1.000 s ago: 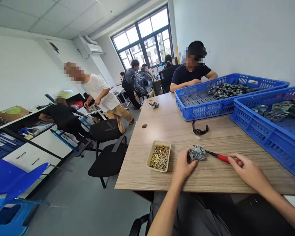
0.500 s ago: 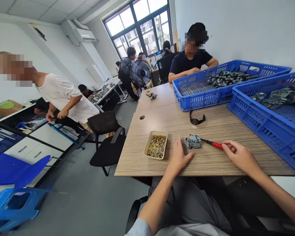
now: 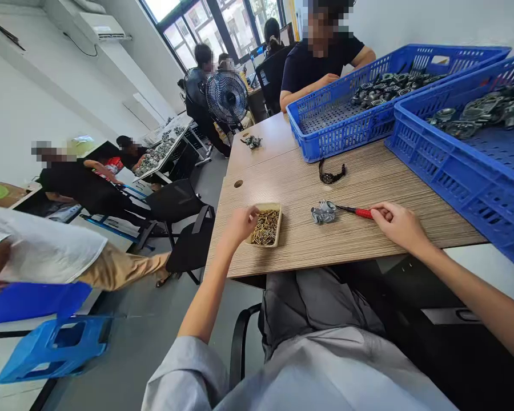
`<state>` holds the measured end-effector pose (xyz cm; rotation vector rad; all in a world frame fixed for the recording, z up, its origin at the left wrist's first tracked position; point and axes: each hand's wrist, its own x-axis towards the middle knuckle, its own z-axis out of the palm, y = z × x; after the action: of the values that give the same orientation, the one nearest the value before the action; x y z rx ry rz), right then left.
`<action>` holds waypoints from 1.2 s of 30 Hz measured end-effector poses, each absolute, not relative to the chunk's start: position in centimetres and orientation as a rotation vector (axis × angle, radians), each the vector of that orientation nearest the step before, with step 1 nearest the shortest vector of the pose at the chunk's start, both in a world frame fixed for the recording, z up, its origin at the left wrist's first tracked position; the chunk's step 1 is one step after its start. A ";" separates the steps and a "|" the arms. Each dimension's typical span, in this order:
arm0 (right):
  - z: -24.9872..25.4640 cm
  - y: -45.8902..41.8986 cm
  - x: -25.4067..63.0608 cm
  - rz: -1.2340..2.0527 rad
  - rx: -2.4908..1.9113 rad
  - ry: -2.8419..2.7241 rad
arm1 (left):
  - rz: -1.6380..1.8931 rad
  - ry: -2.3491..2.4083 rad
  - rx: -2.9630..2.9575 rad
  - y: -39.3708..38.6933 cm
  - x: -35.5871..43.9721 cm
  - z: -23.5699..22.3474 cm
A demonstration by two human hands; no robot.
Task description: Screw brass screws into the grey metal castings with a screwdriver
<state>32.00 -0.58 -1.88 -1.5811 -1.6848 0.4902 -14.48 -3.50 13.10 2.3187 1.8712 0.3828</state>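
Screws (image 3: pixel 266 226), small and brass-coloured, fill a shallow beige tray (image 3: pixel 276 221) near the front edge of the bench (image 3: pixel 368 182). The left hand (image 3: pixel 240 224) has left the grey metal part (image 3: pixel 323 212), which it steadied a second ago, and now rests at the tray's left rim, fingers curled over the screws; whether a screw is pinched between them cannot be told. The metal part lies alone on the bench, just right of the tray and apart from it. The right hand (image 3: pixel 397 224) has not shifted: it is closed around the red handle of a screwdriver (image 3: pixel 354 211), whose dark shaft points left, the tip at or just beside the part. This change reads as a step from steadying the part to fetching a fastener, with the driver held ready.

Farther back lie a black wristwatch (image 3: pixel 332 174), a cable hole in the bench top, and a second small metal piece (image 3: pixel 252 141). Two blue perforated crates (image 3: pixel 338 131) (image 3: pixel 454 171) stand along the right, each holding grey castings. Another person sits behind the far crate, forearms on the bench. A black fan (image 3: pixel 227 97) stands beyond; other people work at the left, and one in a white shirt has come close at the left edge.
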 end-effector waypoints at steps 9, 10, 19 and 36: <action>-2.2 -0.4 32.2 0.429 -1.502 -1.698 | -0.014 1.932 2.239 -3.1 -13.9 10.3; -2.2 -0.4 32.2 0.432 -1.496 -1.705 | -0.021 1.944 2.237 -3.1 -14.2 10.3; -2.8 -0.1 32.3 0.411 -1.497 -1.737 | -0.294 1.938 2.212 -4.3 -15.5 10.0; -1.8 -0.5 31.8 0.446 -1.489 -1.691 | -0.240 1.928 2.360 -5.0 -15.1 9.8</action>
<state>31.80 -0.50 -1.76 -1.4892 -1.6912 0.4458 -15.11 -5.02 9.84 2.3597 1.9279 -0.2404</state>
